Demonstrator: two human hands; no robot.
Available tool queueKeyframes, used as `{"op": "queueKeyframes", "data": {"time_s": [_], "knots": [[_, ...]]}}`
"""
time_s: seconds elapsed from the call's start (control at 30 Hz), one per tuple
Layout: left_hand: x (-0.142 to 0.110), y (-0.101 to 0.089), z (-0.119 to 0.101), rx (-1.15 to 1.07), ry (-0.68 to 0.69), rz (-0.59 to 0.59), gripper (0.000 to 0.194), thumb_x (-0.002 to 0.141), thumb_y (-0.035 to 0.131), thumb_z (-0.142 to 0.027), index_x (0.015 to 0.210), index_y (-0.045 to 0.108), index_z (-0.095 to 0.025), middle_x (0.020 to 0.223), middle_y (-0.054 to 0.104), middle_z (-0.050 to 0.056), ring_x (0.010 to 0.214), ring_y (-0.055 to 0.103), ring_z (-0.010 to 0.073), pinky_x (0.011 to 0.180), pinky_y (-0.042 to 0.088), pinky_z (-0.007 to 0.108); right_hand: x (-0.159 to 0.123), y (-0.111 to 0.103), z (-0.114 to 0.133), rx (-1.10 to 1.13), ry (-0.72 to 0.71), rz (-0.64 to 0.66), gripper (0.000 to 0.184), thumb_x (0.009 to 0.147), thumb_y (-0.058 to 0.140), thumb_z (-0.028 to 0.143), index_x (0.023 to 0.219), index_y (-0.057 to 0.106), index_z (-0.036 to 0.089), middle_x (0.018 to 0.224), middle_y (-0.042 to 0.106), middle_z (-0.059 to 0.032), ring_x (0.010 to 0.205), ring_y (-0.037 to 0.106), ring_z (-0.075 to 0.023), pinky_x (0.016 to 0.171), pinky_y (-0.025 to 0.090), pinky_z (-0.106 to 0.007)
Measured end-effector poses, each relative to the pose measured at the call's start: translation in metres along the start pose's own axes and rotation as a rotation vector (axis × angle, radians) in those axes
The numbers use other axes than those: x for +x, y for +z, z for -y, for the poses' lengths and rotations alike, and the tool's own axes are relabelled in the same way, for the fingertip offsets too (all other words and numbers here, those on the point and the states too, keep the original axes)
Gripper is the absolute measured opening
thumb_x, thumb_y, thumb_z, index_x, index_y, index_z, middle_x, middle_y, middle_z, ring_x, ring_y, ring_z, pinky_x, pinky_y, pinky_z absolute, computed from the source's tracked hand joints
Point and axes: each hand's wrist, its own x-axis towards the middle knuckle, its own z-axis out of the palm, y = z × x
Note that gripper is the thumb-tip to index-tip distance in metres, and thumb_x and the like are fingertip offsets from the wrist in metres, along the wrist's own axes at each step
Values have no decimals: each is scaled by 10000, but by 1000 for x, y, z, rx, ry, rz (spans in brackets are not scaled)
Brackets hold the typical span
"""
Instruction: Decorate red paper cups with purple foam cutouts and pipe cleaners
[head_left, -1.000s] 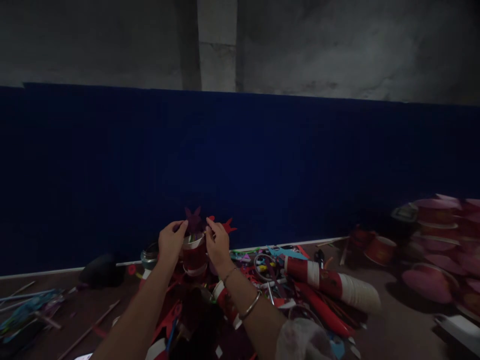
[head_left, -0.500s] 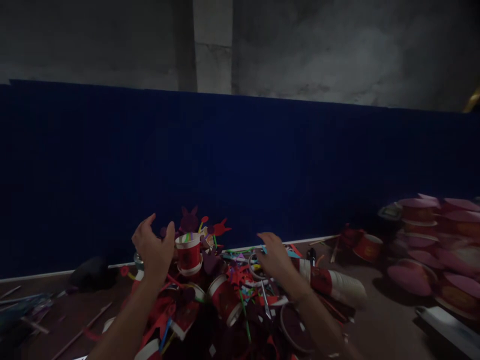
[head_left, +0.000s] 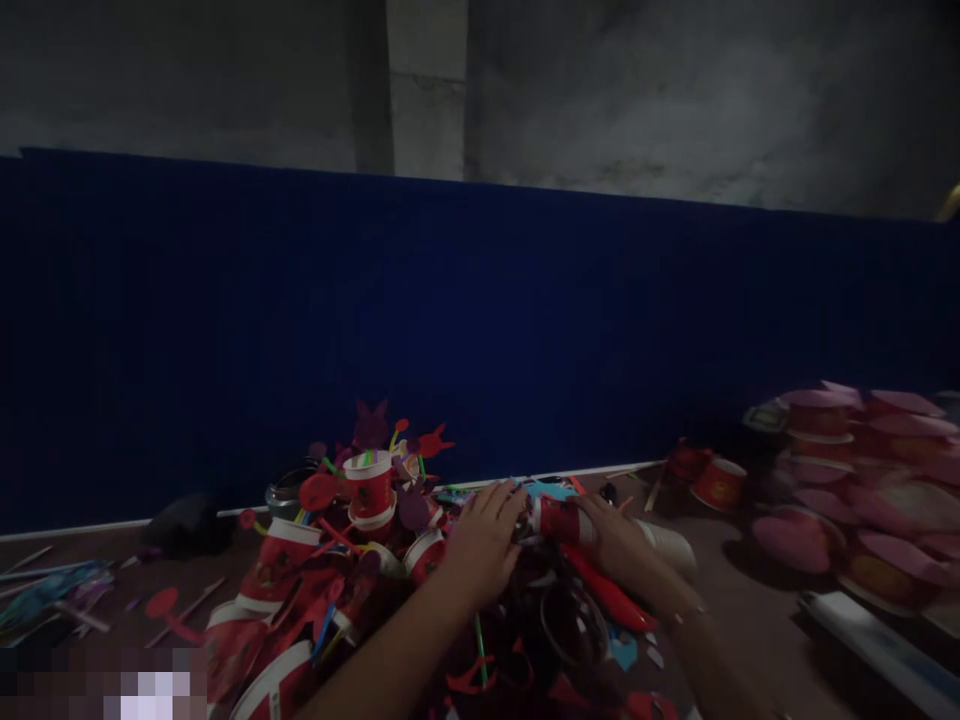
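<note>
My left hand (head_left: 486,535) reaches over the middle of a littered pile, its fingers stretched forward; they hide what lies beneath them. My right hand (head_left: 616,540) is closed over a stack of paper cups lying on its side. A red paper cup (head_left: 561,521) shows left of that hand, and the white nested cups (head_left: 669,548) stick out to its right. Just beyond the hands lies a light blue cut-out piece (head_left: 550,489). Left of my left hand, a red paper cup holding coloured strips (head_left: 370,490) stands upright among red cut-out shapes.
A blue panel (head_left: 480,330) closes off the back. At right are stacked red cups with pink tops (head_left: 892,490), slightly blurred, and a white box-like object (head_left: 881,635). One red cup (head_left: 718,483) stands near the panel. Thin sticks and strips (head_left: 60,595) lie at far left.
My left hand has swung right and down from beside the upright cup to the pile's middle. My right hand has moved right onto the lying cups, which have shifted left.
</note>
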Motion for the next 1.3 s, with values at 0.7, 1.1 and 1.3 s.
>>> {"op": "queueKeyframes", "data": {"time_s": [0.7,1.1,1.3], "knots": [[35,-19,22,154,-13,150,496,705,618,-176,1179,483,-117,1078,593,146,1027,524,272,909,359,447,-7,22,-9,-11,-51,-122,595,727,446,178,1313,395,87,1316,482,-165,1211,433,-260,1010,313,-430],[-100,-14,-16,-789,-573,-391,638,648,632,-262,1225,364,-222,1208,557,118,1108,535,257,923,436,365,-9,24,6,-228,86,-215,671,690,432,138,1352,324,127,1314,464,-157,1222,379,-302,1022,113,-564],[-132,12,-29,-910,-713,-544,533,633,621,-349,1113,421,-234,1060,613,99,980,601,259,840,498,340,-7,34,6,-282,156,-166,615,698,510,219,1305,414,204,1278,481,-156,1228,347,-353,982,89,-627]]}}
